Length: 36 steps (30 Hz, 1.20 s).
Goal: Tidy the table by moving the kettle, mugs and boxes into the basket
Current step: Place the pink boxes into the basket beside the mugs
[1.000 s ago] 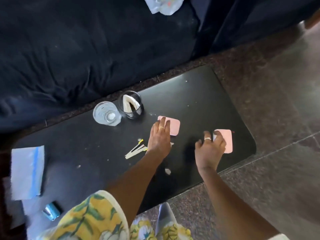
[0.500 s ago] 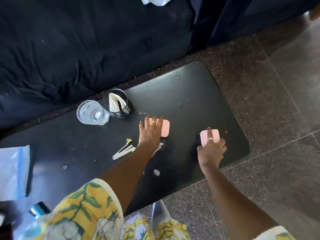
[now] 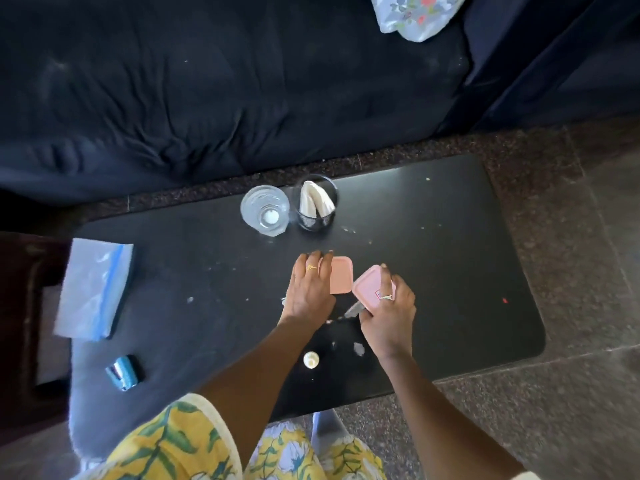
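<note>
In the head view, we saw both task things directly under the hands, near the middle of the black tabletop. The left hand lay over the left pink box, its fingers fairly straight and pressing on the lid, and that box sat flat. The right hand had its fingers curled round the right pink box, which was tilted with its far corner just beside the left box. Each hand was nearest its own box. Neither box showed a marked long axis, as both looked close to square. We could not tell which way the boxes had to go, since no basket was in view.

We counted two pink boxes, one clear glass, one black mesh cup and one plastic bag. We saw no kettle and no mugs.
</note>
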### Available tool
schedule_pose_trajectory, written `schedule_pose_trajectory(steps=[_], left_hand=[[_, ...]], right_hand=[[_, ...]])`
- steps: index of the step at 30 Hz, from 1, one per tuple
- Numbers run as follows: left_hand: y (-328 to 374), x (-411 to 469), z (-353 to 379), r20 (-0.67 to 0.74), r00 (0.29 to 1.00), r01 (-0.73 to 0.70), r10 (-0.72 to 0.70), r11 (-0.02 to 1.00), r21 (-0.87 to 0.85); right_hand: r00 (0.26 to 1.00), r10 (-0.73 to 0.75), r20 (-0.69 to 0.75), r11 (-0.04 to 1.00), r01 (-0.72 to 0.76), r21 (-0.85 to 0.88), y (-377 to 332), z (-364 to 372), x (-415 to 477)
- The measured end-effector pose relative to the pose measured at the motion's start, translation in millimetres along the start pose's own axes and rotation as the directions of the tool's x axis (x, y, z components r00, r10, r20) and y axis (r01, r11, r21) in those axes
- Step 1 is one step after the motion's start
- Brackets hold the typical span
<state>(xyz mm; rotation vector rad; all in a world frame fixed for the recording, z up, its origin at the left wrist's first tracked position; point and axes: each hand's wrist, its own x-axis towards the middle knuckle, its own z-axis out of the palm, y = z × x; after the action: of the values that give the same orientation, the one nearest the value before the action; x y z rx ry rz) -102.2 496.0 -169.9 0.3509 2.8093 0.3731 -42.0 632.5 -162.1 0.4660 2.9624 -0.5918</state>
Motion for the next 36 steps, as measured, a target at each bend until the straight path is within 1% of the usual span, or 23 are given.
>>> schedule_pose_trajectory(steps=[3, 6, 9, 11, 13, 15, 18, 20, 22, 23, 25, 26, 27, 28, 29, 30, 32, 34, 36], left_hand=[[-39, -18, -10, -0.081, 0.997, 0.022, -0.021, 1.000, 0.016], [-82, -37, -26, -0.121, 0.991, 0.054, -0.051, 0.998, 0.020], [-131, -57, -47, -0.243, 0.961, 0.140, -0.135, 0.990, 0.004], [-166, -74, -63, -0.296, 0.937, 0.196, -0.183, 0.980, 0.014], [-205, -92, -81, -0.344, 0.899, 0.285, -0.273, 0.958, -0.016], [-244, -110, -101, -0.397, 0.836, 0.376, -0.378, 0.923, -0.086], [-306, -135, -131, -0.559, 0.722, 0.460, -0.409, 0.886, -0.054], [-346, -149, -152, -0.605, 0.638, 0.532, -0.476, 0.841, -0.100], [-384, -165, -167, -0.592, 0.550, 0.603, -0.589, 0.771, -0.207], [-402, -173, -174, -0.565, 0.500, 0.624, -0.656, 0.725, -0.290], [-431, -186, -185, -0.463, 0.386, 0.655, -0.798, 0.590, -0.472], [-444, -191, -189, -0.409, 0.342, 0.661, -0.846, 0.526, -0.535], [-455, -195, -191, -0.369, 0.317, 0.667, -0.874, 0.482, -0.568], [-463, -199, -192, -0.330, 0.307, 0.680, -0.893, 0.448, -0.580], [-469, -201, -193, -0.281, 0.302, 0.696, -0.911, 0.413, -0.587], [-473, -203, -192, -0.219, 0.297, 0.713, -0.929, 0.369, -0.596], [-476, -203, -186, -0.094, 0.275, 0.742, -0.957, 0.274, -0.611], [-477, -200, -179, -0.002, 0.240, 0.768, -0.971, 0.192, -0.611], [-481, -197, -176, 0.048, 0.233, 0.782, -0.971, 0.158, -0.603]], right_hand=[[0.996, -0.085, -0.020, 0.996, 0.085, 0.010, -37, 10, -2], [0.988, -0.156, -0.021, 0.986, 0.157, 0.058, -80, 26, -6], [0.968, -0.249, -0.005, 0.965, 0.249, 0.084, -131, 45, -11], [0.947, -0.322, 0.004, 0.941, 0.319, 0.114, -170, 61, -14], [0.924, -0.382, 0.010, 0.911, 0.375, 0.173, -213, 76, -19], [0.894, -0.447, 0.016, 0.869, 0.430, 0.244, -258, 91, -24], [0.837, -0.544, 0.051, 0.796, 0.496, 0.348, -332, 111, -28], [0.776, -0.627, 0.069, 0.726, 0.549, 0.414, -384, 120, -28], [0.702, -0.708, 0.075, 0.648, 0.604, 0.463, -436, 128, -27], [0.669, -0.740, 0.069, 0.613, 0.628, 0.479, -461, 130, -27], [0.598, -0.800, 0.035, 0.534, 0.686, 0.494, -508, 135, -27], [0.554, -0.832, 0.010, 0.490, 0.727, 0.481, -529, 137, -27], [0.507, -0.862, -0.006, 0.448, 0.767, 0.459, -549, 139, -26], [0.463, -0.886, -0.003, 0.415, 0.797, 0.438, -568, 141, -26], [0.420, -0.907, 0.032, 0.392, 0.813, 0.430, -585, 143, -25], [0.371, -0.923, 0.100, 0.376, 0.817, 0.437, -600, 146, -24], [0.240, -0.922, 0.304, 0.361, 0.817, 0.450, -625, 153, -21], [0.100, -0.856, 0.507, 0.327, 0.865, 0.381, -639, 161, -21], [0.013, -0.790, 0.613, 0.291, 0.889, 0.355, -647, 168, -24]])
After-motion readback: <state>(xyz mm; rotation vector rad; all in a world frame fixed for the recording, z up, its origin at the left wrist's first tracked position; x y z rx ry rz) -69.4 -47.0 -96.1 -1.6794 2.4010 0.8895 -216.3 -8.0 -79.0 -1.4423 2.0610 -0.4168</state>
